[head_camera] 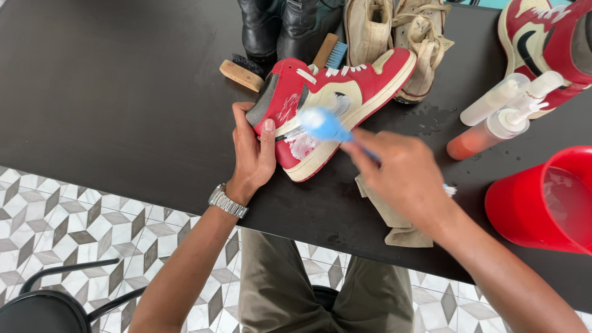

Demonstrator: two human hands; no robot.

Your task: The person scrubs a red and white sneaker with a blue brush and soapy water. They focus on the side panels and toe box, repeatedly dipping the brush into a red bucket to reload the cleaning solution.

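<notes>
One red-and-cream high-top leather sneaker (333, 102) lies on its side near the middle of the dark matte table (123, 92), toe toward 2 o'clock, white foam smeared on its heel panel. Left hand (254, 151) clamped on the heel end from 7 o'clock, thumb on top, wrist bent back, forearm running to 7 o'clock, silver metal wristwatch (228, 201) on it. Right hand (404, 176) closed around a blue plastic brush (324, 125), blurred head on the foamed panel, forearm running out to 5 o'clock. Hands apart, each gripping its own item. Beige folded cloth (394, 219) under the right hand. At 12 o'clock: wooden bristle brush (242, 73), black leather boots (283, 24), cream canvas shoes (394, 31). At 3 o'clock: orange pump bottle (487, 132), red plastic bucket (542, 203).
</notes>
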